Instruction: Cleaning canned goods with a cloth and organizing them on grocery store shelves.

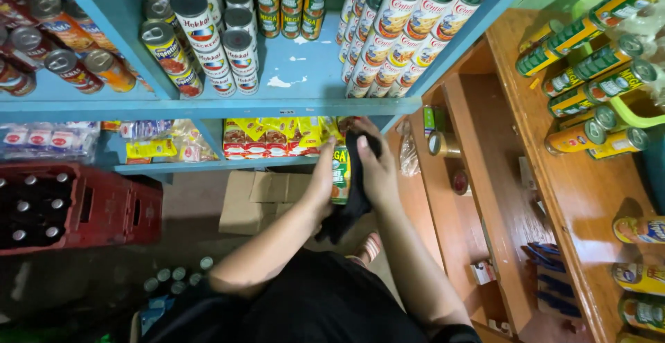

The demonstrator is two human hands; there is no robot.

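Nearest, at six o'clock: dark clothing, two bare forearms rising toward the middle of the view. Left hand (320,177) at centre, curled around the left side of a green and yellow can (340,174) held upright, fingers wrapped about it. Right hand (376,170) just beside, at three o'clock of the can, pressing a black cloth (355,201) against the can's face; cloth draped over the can's top and hanging down below both hands. Both hands closed on their loads, can pinched between them.

Below the hands, toward seven o'clock: a flattened cardboard box (253,201) on the floor, a cluster of small bottle tops (176,277) farther down at eight o'clock. At nine o'clock, a red crate (104,208) of dark bottles.

At three to four o'clock: a wooden counter (554,197) bearing green and yellow cans (596,80) lying on their sides, more cans near the right edge lower down.

Farther, at eleven to one o'clock: a blue shelf unit (277,104). Lower shelf with yellow and red sachet packs (273,137). Upper shelf with white-labelled cans (405,31) in rows at one o'clock, dark-labelled cans (215,45) at twelve, red and orange cans (62,52) at ten o'clock.
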